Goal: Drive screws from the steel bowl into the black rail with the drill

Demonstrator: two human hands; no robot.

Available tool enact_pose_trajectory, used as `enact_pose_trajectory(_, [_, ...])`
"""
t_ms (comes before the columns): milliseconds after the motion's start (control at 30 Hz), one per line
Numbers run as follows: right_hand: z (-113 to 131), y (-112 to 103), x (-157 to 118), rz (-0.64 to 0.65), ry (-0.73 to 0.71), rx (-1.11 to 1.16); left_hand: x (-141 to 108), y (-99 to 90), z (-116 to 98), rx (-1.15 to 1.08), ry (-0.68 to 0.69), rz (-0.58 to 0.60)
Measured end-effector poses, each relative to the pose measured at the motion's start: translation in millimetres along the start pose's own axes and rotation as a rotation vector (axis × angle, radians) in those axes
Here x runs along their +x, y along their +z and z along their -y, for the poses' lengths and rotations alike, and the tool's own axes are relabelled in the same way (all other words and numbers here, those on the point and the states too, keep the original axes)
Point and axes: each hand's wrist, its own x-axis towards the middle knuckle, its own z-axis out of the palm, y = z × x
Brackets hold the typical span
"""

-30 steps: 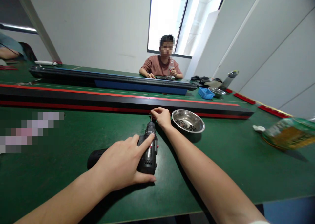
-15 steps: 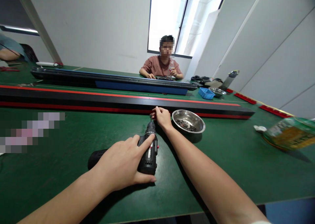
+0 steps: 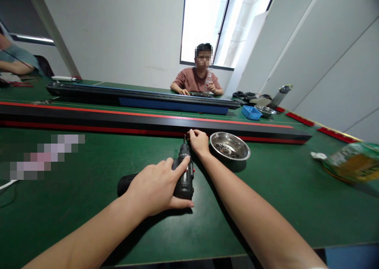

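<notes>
My left hand [image 3: 156,184] is wrapped round a black cordless drill [image 3: 184,182], which lies on its side low over the green table with its bit pointing at a long black bar [image 3: 142,123] with red stripes. Beside the bit tip, my right hand [image 3: 199,141] is pinched close against the bar's near red edge. Whatever its fingertips hold is too small to make out. Just right of that hand stands a steel bowl [image 3: 230,146] with many small dark screws in it.
Behind the bar lies a second long black piece [image 3: 142,95] with a blue side. A blue basket [image 3: 251,112] and another steel bowl [image 3: 265,111] are farther back. A green-and-yellow bag [image 3: 353,162] lies at right. A person [image 3: 197,81] sits across the table holding a bottle.
The drill and my left hand have moved slightly forward, the bit nearer the bar and my right fingertips. The whole view has shifted a little.
</notes>
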Motion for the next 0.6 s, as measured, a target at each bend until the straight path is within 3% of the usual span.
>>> enact_pose_trajectory(400, [12, -5, -9, -0.018, -0.013, -0.04, 7, 1.4, 2, 0.026, -0.012, -0.007])
enact_pose_trajectory(600, [25, -5, -21, -0.051, -0.1, -0.011, 7, 2.9, 4, 0.029, -0.02, 0.018])
